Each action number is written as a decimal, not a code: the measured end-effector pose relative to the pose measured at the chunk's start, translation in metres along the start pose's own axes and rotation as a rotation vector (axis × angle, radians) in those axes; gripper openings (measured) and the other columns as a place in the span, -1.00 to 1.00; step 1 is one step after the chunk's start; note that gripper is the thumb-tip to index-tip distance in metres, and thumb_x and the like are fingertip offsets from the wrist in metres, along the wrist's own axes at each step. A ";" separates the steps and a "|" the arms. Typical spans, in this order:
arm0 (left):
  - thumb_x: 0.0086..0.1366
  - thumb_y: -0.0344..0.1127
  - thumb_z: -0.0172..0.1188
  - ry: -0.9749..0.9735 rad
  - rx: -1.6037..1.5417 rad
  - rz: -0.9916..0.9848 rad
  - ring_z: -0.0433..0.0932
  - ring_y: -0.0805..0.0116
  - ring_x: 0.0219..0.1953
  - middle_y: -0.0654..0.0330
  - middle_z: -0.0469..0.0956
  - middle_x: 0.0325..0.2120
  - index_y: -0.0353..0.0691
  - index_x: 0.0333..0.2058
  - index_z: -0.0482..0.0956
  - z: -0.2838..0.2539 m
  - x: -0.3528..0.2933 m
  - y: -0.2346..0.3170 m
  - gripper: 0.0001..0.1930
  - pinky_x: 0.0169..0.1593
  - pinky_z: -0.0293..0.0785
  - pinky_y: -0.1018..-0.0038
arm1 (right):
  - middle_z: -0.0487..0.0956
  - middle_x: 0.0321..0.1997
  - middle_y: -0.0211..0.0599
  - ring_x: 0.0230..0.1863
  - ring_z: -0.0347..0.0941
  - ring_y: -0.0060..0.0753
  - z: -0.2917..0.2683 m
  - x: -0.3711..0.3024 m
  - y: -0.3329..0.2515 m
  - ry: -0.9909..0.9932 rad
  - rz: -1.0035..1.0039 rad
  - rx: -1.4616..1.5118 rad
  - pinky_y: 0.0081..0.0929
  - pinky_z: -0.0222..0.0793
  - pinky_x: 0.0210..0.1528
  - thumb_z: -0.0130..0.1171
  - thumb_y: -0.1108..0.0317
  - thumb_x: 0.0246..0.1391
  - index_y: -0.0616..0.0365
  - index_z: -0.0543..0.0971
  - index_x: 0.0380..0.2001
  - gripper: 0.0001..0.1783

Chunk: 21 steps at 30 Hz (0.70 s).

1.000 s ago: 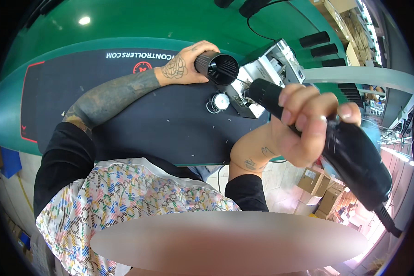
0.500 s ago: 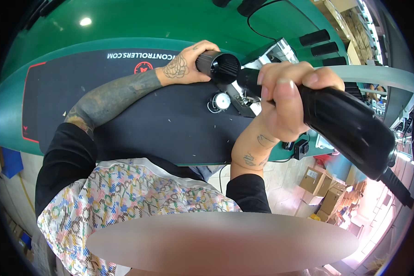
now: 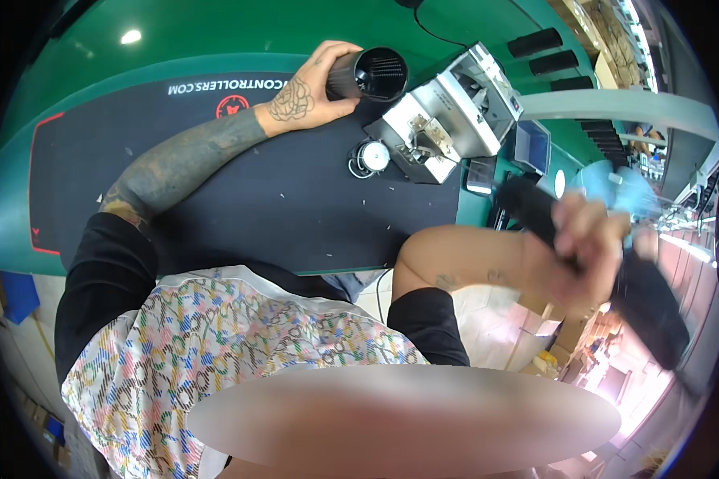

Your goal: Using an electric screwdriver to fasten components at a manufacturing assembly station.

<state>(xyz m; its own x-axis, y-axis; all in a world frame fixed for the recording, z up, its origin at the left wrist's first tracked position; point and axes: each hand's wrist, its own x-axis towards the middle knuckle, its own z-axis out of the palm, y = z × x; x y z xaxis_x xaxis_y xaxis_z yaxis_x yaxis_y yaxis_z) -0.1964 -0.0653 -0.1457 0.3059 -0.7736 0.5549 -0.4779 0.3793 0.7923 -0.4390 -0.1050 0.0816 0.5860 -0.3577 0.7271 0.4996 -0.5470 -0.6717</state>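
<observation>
Green tabletop stretching from nine o'clock toward twelve, glare spot near ten, pale floor at four, pinkish brightness beyond, blue box below nine.

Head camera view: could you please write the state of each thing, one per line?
Black cylinder: tilted, open end showing, in left hand.
Black tool: blurred, in right hand, apart from the cylinder.
Silver machine: not held; whether powered, cannot tell.
Black mat: flat, small pale scraps on it.
White-topped round object: on the mat, not held.
</observation>
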 end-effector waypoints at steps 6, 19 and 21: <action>-0.23 -0.36 0.44 -0.035 0.110 0.166 0.37 0.17 -0.05 0.12 0.32 -0.15 -0.21 -0.11 0.36 -0.004 0.002 0.000 -0.36 -0.01 0.36 0.38 | 0.43 -0.62 -0.20 -0.70 0.27 -0.50 0.016 0.013 0.038 0.291 0.072 0.044 -0.46 0.31 -0.46 -0.03 0.65 -0.15 0.36 0.21 -0.18 -0.62; -0.15 -0.45 0.40 -0.070 -0.009 0.150 0.45 0.28 -0.09 0.11 0.41 -0.15 -0.23 -0.10 0.25 -0.003 0.000 -0.006 -0.38 -0.01 0.40 0.45 | 0.35 -0.58 -0.53 -0.59 0.33 -0.59 0.026 0.000 0.012 0.118 -0.249 0.478 -0.48 0.29 -0.43 0.08 0.37 -0.01 0.09 0.32 -0.17 -0.70; -0.15 -0.46 0.40 -0.074 -0.026 0.152 0.45 0.28 -0.09 0.10 0.40 -0.14 -0.24 -0.10 0.25 -0.003 0.000 -0.004 -0.38 -0.01 0.40 0.45 | 0.32 -0.54 -0.47 -0.56 0.30 -0.52 0.033 0.009 0.029 -0.059 -0.121 0.403 -0.42 0.26 -0.37 -0.02 0.44 0.00 0.10 0.31 -0.10 -0.67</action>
<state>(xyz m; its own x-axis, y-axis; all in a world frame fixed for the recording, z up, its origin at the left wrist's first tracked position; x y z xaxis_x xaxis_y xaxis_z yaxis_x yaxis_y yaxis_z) -0.1927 -0.0652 -0.1481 0.1696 -0.7409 0.6498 -0.4927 0.5073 0.7071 -0.3980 -0.0993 0.0643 0.5376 -0.2587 0.8025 0.7696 -0.2384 -0.5924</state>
